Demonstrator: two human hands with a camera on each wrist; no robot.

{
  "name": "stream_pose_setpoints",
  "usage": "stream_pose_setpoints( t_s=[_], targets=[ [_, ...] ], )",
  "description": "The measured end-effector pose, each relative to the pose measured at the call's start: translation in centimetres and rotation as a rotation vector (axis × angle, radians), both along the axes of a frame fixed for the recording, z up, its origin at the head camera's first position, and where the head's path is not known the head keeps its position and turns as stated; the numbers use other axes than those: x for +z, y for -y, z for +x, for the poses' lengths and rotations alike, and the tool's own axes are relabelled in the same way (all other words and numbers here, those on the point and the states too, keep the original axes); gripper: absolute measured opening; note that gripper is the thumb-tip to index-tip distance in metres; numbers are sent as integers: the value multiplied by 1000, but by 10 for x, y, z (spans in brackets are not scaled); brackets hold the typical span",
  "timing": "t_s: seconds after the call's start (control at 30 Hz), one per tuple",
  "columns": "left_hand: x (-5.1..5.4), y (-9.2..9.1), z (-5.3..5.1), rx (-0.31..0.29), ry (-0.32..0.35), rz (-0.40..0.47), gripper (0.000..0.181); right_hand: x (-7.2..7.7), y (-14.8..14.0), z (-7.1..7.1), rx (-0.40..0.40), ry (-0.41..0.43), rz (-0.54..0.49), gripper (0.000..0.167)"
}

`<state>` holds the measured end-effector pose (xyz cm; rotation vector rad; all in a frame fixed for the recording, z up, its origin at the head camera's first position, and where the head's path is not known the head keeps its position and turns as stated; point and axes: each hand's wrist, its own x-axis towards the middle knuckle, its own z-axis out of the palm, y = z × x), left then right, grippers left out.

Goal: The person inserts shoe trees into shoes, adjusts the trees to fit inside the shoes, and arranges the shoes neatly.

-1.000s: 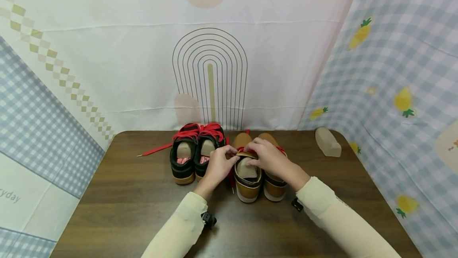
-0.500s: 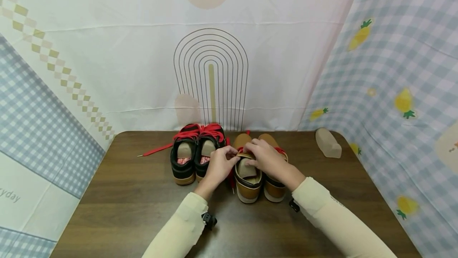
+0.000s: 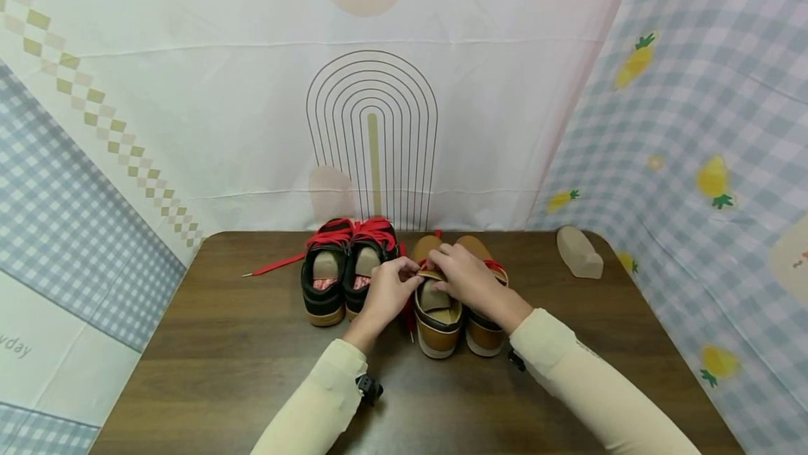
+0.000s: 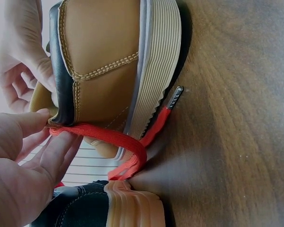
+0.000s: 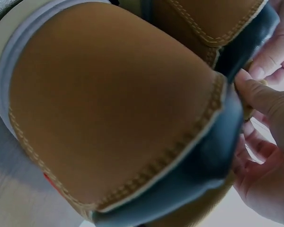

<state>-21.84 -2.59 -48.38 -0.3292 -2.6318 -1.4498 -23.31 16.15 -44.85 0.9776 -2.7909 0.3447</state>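
A brown shoe (image 3: 438, 336) with red laces stands on the table, heel toward me. My left hand (image 3: 388, 292) pinches the left edge of its opening with finger and thumb; the left wrist view shows the red lace (image 4: 132, 146) looping down from there. Over its tongue lie the curled fingers of my right hand (image 3: 472, 278), the thumb reaching inside the opening. A beige shoe insert (image 3: 434, 299) sits in that shoe, its front part hidden. Close on the right stands the matching brown shoe (image 3: 485, 338), which fills much of the right wrist view.
To the left stands a pair of black shoes (image 3: 323, 308) with red laces and beige inserts inside. One lace end (image 3: 278, 264) stretches left across the wooden table (image 3: 208, 357). A loose beige insert (image 3: 577, 253) lies at the back right corner. Patterned cloth hangs behind.
The beige insert has slid slightly forward into the brown shoe, showing more insole at the heel. My right hand and forearm have shifted slightly left. The left hand has stayed in place.
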Motion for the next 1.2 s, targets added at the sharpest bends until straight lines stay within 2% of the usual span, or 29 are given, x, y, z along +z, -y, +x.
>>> stream_pose_setpoints(
  t_s=[0.4,0.73,1.2],
  targets=[
    [3,-1,1,4,5,-14,7,-14,7,0,-35,-138,46,42],
    [4,-1,0,10,-10,-42,7,-20,14,-2,-64,-209,76,36],
    [2,0,0,0,-10,-52,7,-20,12,-1,-61,-193,70,38]
  ],
)
